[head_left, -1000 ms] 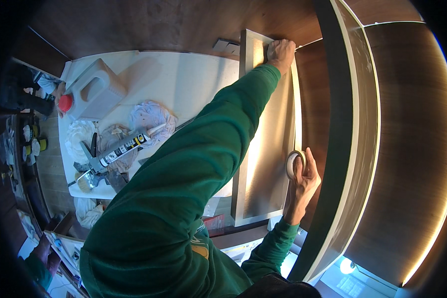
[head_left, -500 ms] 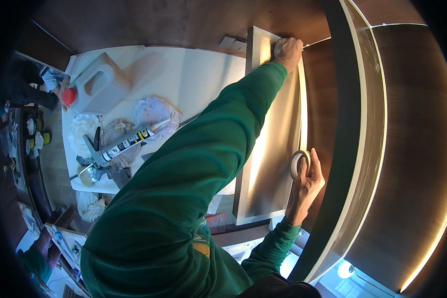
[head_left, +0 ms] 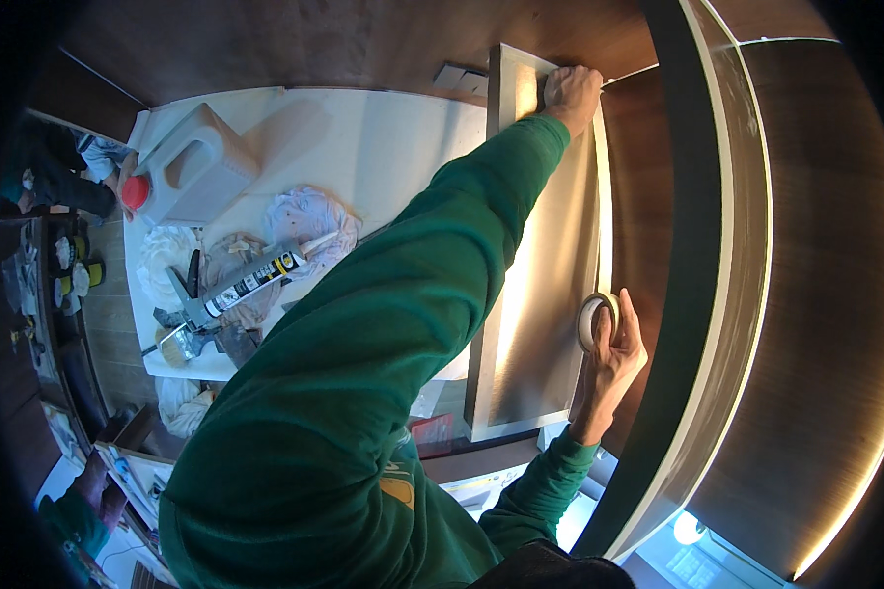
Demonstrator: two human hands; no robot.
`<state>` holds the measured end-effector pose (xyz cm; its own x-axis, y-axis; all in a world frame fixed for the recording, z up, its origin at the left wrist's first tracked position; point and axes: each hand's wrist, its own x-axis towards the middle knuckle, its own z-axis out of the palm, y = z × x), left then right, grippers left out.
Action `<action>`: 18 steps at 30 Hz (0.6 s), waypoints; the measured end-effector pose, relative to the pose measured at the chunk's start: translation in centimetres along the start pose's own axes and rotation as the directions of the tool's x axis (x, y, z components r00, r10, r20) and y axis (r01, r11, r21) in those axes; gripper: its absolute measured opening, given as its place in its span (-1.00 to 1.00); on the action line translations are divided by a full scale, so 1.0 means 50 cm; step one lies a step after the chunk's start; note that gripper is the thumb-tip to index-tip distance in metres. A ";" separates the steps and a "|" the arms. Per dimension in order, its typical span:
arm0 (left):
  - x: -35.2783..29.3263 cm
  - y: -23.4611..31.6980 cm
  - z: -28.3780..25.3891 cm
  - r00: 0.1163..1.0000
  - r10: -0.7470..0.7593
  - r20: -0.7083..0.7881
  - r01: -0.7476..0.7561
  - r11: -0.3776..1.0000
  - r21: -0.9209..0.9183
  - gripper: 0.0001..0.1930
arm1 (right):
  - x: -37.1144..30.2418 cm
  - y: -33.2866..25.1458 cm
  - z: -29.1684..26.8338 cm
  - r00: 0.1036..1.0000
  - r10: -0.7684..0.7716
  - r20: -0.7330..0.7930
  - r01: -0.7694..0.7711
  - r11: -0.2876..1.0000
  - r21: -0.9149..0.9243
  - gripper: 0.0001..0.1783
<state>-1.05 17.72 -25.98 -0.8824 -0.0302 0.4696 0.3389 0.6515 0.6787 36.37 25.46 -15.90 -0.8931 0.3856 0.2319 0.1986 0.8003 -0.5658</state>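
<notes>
My left hand (head_left: 573, 96) is closed in a fist at the far end of a long, shallow metallic panel (head_left: 545, 294) with pale raised edges. What its curled fingers hold, if anything, is hidden. Lower down, by the panel's right edge, my right hand (head_left: 614, 358) grips a roll of pale tape (head_left: 596, 319), with fingers at its ring. A bright narrow strip (head_left: 605, 211) runs along that edge between the two hands; I cannot tell whether it is tape or a lit edge. My green left sleeve crosses in front of the panel's left side.
A curved dark beam (head_left: 692, 245) with pale edges rises close to my right hand. On a white board (head_left: 363, 128) to the left lie a caulking gun (head_left: 241, 290), a plastic jug (head_left: 201, 172), a brush (head_left: 175, 348) and crumpled rags (head_left: 314, 221). Another person (head_left: 98, 162) is at the far left.
The view has shifted very slightly. Both hands keep nearly the same places on the panel and at the tape roll.
</notes>
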 end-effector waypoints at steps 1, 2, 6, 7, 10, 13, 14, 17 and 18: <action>0.000 0.001 0.000 1.000 -0.005 -0.004 0.005 1.000 0.003 -0.83 | 0.000 -0.002 -0.001 1.000 0.013 0.005 -0.013 1.000 0.007 -0.57; 0.001 0.001 0.000 1.000 0.000 -0.005 0.000 1.000 0.007 -0.83 | 0.000 -0.006 -0.001 1.000 0.027 0.010 -0.027 1.000 0.013 -0.57; 0.002 -0.002 0.005 0.999 0.009 -0.042 -0.008 1.000 0.020 -0.83 | -0.002 0.008 0.004 0.999 0.043 0.000 -0.042 0.995 0.094 -0.57; 0.002 -0.005 0.008 0.998 0.009 -0.060 -0.008 1.000 0.025 -0.83 | -0.002 0.007 0.005 0.999 0.034 0.001 -0.034 0.996 0.087 -0.57; 0.000 -0.006 0.012 0.997 -0.009 -0.073 0.010 1.000 0.009 -0.83 | 0.000 0.000 0.003 1.000 0.019 0.005 -0.020 0.999 0.044 -0.57; 0.002 -0.004 0.003 1.000 -0.004 0.028 0.003 1.000 0.016 -0.83 | 0.000 -0.006 0.000 1.000 0.013 0.011 -0.013 1.000 -0.020 -0.57; 0.002 0.000 0.000 0.999 -0.010 0.047 0.009 1.000 0.026 -0.83 | 0.000 -0.004 -0.001 1.000 0.011 0.013 -0.011 1.000 -0.025 -0.57; 0.005 0.005 -0.010 0.995 -0.031 0.095 0.027 0.999 0.043 -0.83 | -0.002 -0.007 0.000 1.000 0.028 0.006 -0.028 1.000 0.008 -0.57; 0.006 0.005 -0.012 0.994 -0.037 0.105 0.033 0.999 0.040 -0.83 | -0.002 -0.009 0.001 0.999 0.037 0.002 -0.037 0.999 0.028 -0.57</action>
<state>-1.06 17.45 -25.33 -0.9237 0.0259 0.3823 0.2965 0.6803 0.6703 36.33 25.03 -15.72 -0.8860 0.4136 0.2095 0.2196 0.7723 -0.5961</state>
